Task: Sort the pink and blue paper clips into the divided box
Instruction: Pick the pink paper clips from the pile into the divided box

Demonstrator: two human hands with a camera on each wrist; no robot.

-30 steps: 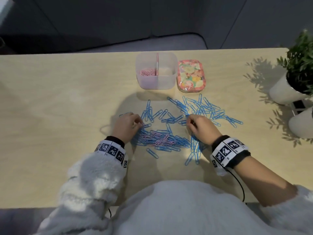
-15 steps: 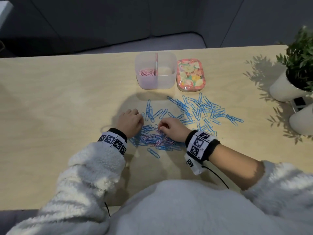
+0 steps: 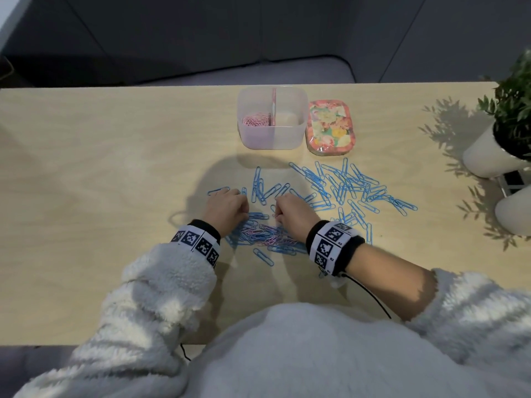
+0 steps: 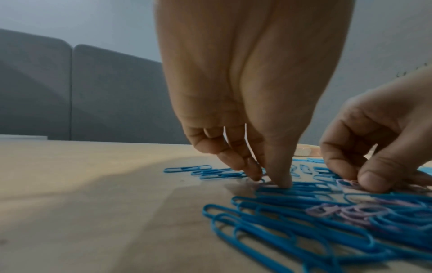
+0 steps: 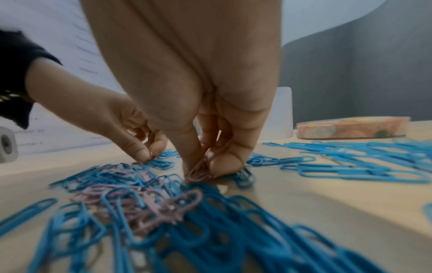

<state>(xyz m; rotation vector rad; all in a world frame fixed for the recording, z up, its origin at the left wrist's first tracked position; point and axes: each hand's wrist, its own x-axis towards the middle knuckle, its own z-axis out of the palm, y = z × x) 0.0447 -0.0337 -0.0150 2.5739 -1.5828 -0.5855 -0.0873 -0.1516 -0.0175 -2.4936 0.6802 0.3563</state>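
**Two colours, one compartment started**

Table (image 3: 86, 168) carries the divided box (image 3: 271, 136) at 12 o'clock; its left compartment holds pink clips, its right appears empty. Blue paper clips (image 3: 344, 185) lie scattered from centre toward 3 o'clock. Remaining pink paper clips (image 3: 265, 234) lie mixed between the wrists. Judgement: sorting is early. Right hand (image 3: 290, 214) pinches pink clips with curled fingers. Left hand (image 3: 227, 208), at 9 o'clock, presses thumb and fingertips onto blue clips; any hold cannot be confirmed.

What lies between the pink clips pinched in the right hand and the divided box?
Only flat blue clips on the table. Nothing upright separates the right hand, pinching pink clips, from the open box.
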